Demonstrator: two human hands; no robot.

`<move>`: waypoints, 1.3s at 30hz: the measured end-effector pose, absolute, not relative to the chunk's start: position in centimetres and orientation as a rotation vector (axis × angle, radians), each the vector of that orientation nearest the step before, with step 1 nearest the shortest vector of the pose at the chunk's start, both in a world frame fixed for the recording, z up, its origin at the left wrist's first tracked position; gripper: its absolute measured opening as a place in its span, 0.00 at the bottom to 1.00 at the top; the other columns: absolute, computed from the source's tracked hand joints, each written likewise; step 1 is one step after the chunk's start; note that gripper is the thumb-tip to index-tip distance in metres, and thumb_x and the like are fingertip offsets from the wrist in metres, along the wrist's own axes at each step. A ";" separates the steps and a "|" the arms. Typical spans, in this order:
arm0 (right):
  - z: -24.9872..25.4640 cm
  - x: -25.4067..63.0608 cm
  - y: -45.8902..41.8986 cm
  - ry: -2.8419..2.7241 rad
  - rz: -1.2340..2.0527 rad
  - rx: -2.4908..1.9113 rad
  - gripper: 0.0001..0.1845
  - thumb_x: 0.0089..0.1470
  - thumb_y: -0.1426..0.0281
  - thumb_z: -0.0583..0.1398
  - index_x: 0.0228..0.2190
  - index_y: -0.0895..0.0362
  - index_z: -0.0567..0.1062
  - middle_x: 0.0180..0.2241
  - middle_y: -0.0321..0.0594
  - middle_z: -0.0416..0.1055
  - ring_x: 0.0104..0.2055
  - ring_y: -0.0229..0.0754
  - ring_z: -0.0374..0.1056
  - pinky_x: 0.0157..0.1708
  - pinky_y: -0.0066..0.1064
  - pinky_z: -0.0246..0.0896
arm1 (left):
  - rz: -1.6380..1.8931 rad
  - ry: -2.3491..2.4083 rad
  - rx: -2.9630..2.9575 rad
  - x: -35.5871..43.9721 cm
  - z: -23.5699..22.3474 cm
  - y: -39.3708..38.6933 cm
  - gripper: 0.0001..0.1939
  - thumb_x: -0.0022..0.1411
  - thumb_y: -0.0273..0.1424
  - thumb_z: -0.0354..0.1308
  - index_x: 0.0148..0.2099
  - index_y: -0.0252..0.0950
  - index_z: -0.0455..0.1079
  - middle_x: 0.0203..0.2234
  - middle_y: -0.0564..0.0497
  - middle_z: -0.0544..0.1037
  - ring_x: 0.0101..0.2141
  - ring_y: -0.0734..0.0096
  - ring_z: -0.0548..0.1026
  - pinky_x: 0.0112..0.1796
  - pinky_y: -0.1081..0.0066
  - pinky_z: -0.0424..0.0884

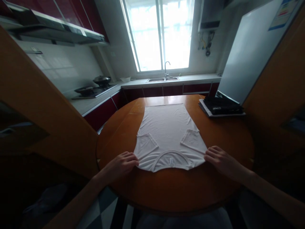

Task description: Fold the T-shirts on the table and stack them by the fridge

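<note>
A white T-shirt [166,133] lies flat on the round wooden table [171,187], collar toward me and both sleeves folded in over the body. My left hand [122,164] rests at the shirt's near left shoulder corner, fingers curled onto the fabric edge. At the near right shoulder corner, my right hand [220,160] has its fingertips closed on the cloth. Both hands pinch the shirt against the table.
A stack of dark folded clothes [220,106] sits at the table's far right, beside a white fridge [250,54]. Beyond the table runs a counter with a sink and tap [164,76] under a window, and a stove with a wok [101,81] at the left.
</note>
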State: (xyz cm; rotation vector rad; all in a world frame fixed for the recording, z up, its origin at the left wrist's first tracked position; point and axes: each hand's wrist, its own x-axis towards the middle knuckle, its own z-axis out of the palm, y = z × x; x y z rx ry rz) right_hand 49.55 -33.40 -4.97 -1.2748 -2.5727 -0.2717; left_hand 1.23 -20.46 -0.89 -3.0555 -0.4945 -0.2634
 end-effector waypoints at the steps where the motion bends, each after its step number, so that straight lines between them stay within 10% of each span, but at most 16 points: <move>1: -5.0 49.5 -33.7 -2.584 -0.258 -1.255 0.11 0.59 0.82 0.55 0.33 0.56 0.72 0.34 0.40 0.70 0.37 0.45 0.64 0.44 0.39 0.57 | -0.266 -0.498 -3.069 1.1 -0.9 -20.7 0.12 0.69 0.20 0.51 0.43 0.40 0.73 0.38 0.53 0.78 0.38 0.70 0.74 0.44 0.69 0.65; 16: -4.2 48.5 -35.8 -2.194 0.040 -1.357 0.07 0.63 0.76 0.53 0.35 0.54 0.69 0.42 0.44 0.72 0.44 0.46 0.68 0.45 0.37 0.63 | -0.578 -0.834 -3.276 2.1 -0.7 -22.7 0.16 0.62 0.18 0.49 0.44 0.37 0.74 0.39 0.47 0.75 0.39 0.70 0.74 0.42 0.74 0.71; 23: -5.2 47.4 -31.9 -1.693 0.148 -1.599 0.07 0.63 0.69 0.52 0.34 0.53 0.69 0.29 0.37 0.71 0.30 0.42 0.68 0.32 0.31 0.63 | -0.980 -1.105 -3.294 2.8 -1.5 -18.4 0.10 0.68 0.30 0.53 0.43 0.35 0.76 0.37 0.47 0.77 0.37 0.70 0.76 0.37 0.74 0.72; 39: -4.4 51.7 -19.2 -1.628 0.544 -1.639 0.11 0.46 0.64 0.61 0.27 0.57 0.80 0.27 0.41 0.79 0.30 0.45 0.72 0.30 0.32 0.63 | -1.118 -1.663 -3.159 4.2 -1.3 -7.9 0.16 0.54 0.43 0.64 0.36 0.34 0.79 0.30 0.48 0.83 0.31 0.65 0.79 0.33 0.70 0.75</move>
